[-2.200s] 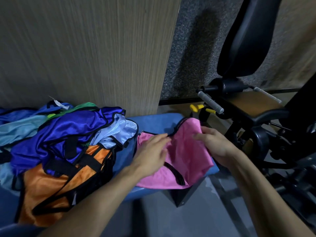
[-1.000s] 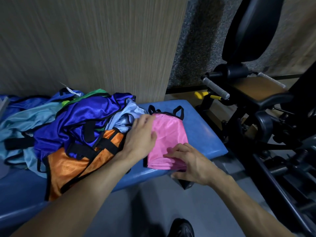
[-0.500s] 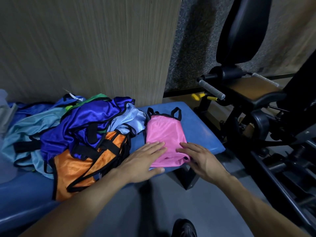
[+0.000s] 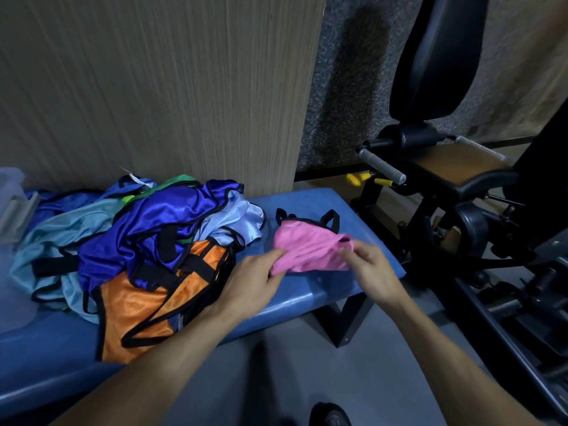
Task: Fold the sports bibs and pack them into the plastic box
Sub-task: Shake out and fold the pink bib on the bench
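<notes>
Both hands grip the pink bib point(image 4: 310, 252) on the tabletop point(image 4: 353, 287).
Left hand point(image 4: 253, 285) pinches its near-left corner, right hand point(image 4: 367, 267) its right edge; bib pile point(image 4: 147, 241) lies left.

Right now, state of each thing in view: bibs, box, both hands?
Pink mesh bib with black trim: partly folded, near edge lifted off the blue padded bench.
Left hand: grips the pink bib's left edge.
Right hand: pinches its right edge.
Pile of blue, orange and green bibs: unfolded, heaped.
Translucent plastic box: at far left, contents not visible.
</notes>
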### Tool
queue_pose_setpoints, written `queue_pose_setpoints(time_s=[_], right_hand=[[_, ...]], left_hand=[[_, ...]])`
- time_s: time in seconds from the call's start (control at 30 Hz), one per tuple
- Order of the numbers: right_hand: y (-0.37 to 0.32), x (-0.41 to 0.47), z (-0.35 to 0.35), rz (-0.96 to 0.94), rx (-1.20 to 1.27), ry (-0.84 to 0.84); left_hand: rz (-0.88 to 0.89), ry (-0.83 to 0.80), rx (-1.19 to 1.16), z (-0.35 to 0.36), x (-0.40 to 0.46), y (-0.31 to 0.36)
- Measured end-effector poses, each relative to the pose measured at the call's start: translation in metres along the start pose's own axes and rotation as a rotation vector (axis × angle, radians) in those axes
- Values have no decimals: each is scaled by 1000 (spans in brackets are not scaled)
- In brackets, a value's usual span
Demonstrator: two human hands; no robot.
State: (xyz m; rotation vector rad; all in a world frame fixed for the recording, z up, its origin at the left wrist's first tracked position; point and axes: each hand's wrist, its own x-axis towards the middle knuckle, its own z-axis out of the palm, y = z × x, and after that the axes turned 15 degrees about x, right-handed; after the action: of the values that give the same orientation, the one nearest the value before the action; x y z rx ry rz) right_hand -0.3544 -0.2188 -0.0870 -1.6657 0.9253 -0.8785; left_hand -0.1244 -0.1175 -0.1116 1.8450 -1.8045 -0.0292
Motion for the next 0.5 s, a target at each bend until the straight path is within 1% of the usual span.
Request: queue_pose_setpoints(time_s=[0.1, 0.17, 0.27, 0.33, 0.4, 0.47, 0.5], right_hand=[[-34, 4, -3, -134, 203, 153], [-54, 9, -1, -219, 317, 269], [-67, 26, -4, -289, 412, 338], [-65, 41, -7, -212, 442, 357], [-52, 53, -6, -19, 466, 355], [-28, 59, 0, 210, 476, 286], [-14, 59, 4, 311, 437, 251]], left_hand=[[-15, 73, -157, -32, 25, 20], [-9, 115, -327, -51, 46, 33], [-57, 119, -526, -65, 78, 38], [-146, 61, -591, -65, 97, 35], [-291, -16, -621, -54, 111, 29], [-452, -123, -600, -29, 120, 16], [-534, -187, -578, -16, 121, 9]])
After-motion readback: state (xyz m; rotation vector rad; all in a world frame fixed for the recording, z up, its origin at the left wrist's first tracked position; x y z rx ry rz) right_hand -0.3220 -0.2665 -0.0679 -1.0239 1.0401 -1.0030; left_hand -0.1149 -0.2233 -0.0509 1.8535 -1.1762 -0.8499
